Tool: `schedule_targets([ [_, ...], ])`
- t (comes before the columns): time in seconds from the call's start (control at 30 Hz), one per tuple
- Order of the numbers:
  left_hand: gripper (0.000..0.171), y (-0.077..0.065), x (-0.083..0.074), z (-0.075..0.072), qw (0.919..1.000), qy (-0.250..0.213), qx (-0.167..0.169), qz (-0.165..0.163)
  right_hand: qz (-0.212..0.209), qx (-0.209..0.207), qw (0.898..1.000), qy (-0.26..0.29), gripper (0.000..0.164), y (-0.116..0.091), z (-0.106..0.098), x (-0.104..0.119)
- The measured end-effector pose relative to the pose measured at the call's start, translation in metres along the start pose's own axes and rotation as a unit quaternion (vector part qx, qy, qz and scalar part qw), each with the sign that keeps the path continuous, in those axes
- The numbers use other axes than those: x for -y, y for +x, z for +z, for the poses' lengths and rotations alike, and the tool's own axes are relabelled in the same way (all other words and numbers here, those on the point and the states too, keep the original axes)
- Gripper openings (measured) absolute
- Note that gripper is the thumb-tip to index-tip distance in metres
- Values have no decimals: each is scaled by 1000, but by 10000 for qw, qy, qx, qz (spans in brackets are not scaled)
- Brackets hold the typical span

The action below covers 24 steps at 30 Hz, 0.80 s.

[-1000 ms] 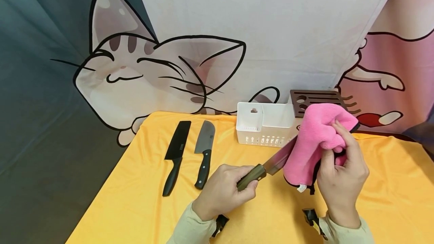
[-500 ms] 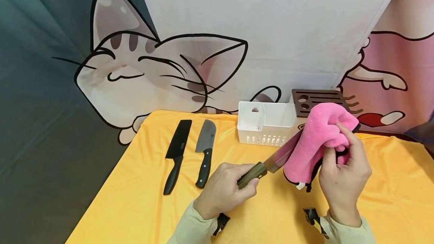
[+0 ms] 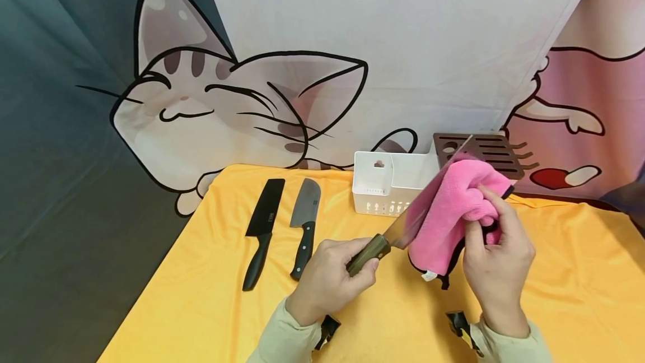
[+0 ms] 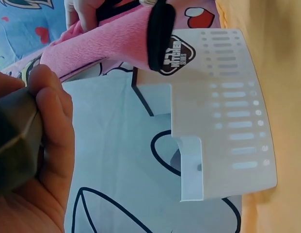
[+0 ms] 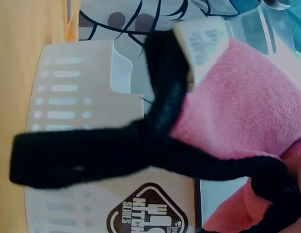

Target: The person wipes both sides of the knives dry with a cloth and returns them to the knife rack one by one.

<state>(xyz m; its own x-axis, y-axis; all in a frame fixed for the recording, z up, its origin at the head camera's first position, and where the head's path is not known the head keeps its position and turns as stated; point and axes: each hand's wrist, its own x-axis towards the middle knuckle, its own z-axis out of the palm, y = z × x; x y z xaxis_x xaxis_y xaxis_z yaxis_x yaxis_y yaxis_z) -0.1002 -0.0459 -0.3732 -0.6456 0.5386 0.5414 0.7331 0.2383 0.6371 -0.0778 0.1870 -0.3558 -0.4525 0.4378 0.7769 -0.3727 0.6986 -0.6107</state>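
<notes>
In the head view my left hand (image 3: 335, 279) grips the green handle of a kitchen knife (image 3: 398, 231), whose blade slants up and to the right. My right hand (image 3: 499, 262) pinches a bunched pink cloth (image 3: 448, 212) with black edging, which lies against the blade and covers part of it. The blade tip sticks out above the cloth. In the right wrist view the cloth (image 5: 252, 102) shows its white tag and a black loop. The left wrist view has the left hand's fingers (image 4: 55, 107) curled round the handle, close to the camera.
A white perforated holder (image 3: 373, 184) with a brown slotted top (image 3: 494, 156) stands at the back of the yellow-covered table (image 3: 201, 296). To the left lie a black-bladed knife (image 3: 264, 217) and a grey-bladed knife (image 3: 304, 212). A printed cat curtain (image 3: 403, 43) hangs behind.
The cloth and right hand have moved left and slightly down along the blade, towards the handle. The blade tip, hidden before, now shows above the cloth. The left hand has shifted slightly left.
</notes>
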Motion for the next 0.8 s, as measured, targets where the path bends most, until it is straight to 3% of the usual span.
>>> schedule_targets([
  [0.3,7,0,1,-3,9992,20,-394,44,-525,544,9971,70,29,-6,5,-7],
  [0.8,6,-1,0,-2,9963,-156,-663,-521,-1104,1447,9820,497,32,-12,8,-12],
])
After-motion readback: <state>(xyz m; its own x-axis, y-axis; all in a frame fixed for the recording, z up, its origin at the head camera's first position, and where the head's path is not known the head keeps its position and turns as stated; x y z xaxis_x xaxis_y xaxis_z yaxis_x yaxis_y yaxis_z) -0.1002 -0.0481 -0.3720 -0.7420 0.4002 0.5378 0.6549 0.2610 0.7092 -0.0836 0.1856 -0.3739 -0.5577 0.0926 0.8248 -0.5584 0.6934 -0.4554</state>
